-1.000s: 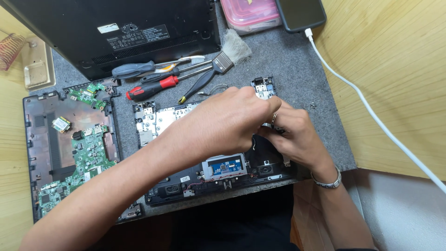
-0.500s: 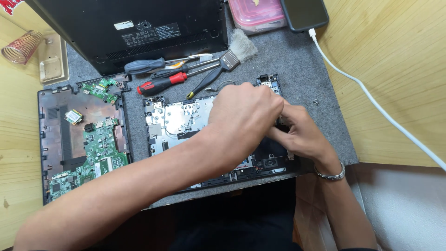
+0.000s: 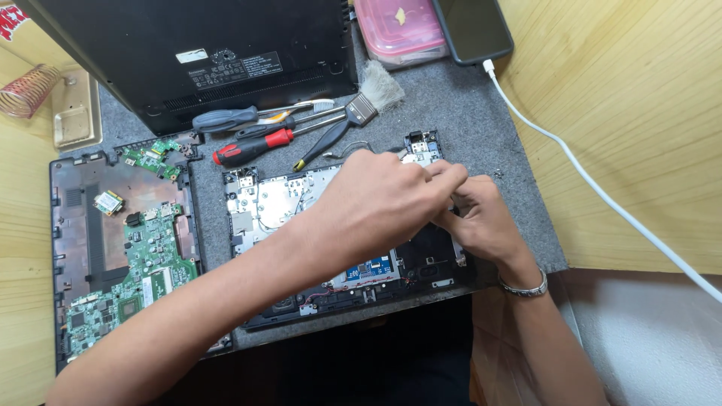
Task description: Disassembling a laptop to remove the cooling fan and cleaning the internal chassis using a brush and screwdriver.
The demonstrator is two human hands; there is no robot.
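Opened laptop palmrest chassis (image 3: 278,203) flat on grey felt mat (image 3: 481,128), mid-worktop; long axis left-right across view, front edge with blue touchpad board (image 3: 370,268) toward the wearer, hinge side pointing away toward the tools. Left hand (image 3: 383,199) reaching across chassis from lower left, fingers (image 3: 451,177) bunched together in a pinch at chassis upper-right corner. Right hand (image 3: 481,222) just beside, touching left fingertips, fingers curled shut at same spot. Pinched item hidden between both hands, cannot tell what. Metal bracelet (image 3: 524,288) on right wrist.

Small circuit board (image 3: 421,144) at chassis upper-right corner, just beyond the fingertips. Above chassis: red-handled screwdriver (image 3: 252,147), blue-grey-handled screwdriver (image 3: 226,119), dark-handled screwdriver (image 3: 320,144) with yellow tip, small brush (image 3: 368,98); all lying roughly left-right, slightly tilted, handles mostly left, brush bristles up-right. Toothbrush head (image 3: 323,104) just beside the brush.

Left of chassis: second laptop base (image 3: 75,218) with green motherboard (image 3: 147,259), long axis top-bottom, apart from chassis. Loose green board (image 3: 154,156) at its upper right corner. Black laptop bottom cover (image 3: 195,53) at top, tilted. Pink lidded box (image 3: 398,30) and black phone (image 3: 472,28) at top right, white cable (image 3: 602,195) running from phone diagonally down-right over wooden worktop (image 3: 639,98). Coiled-wire holder (image 3: 26,90) and shallow beige tray (image 3: 75,113) at upper left.
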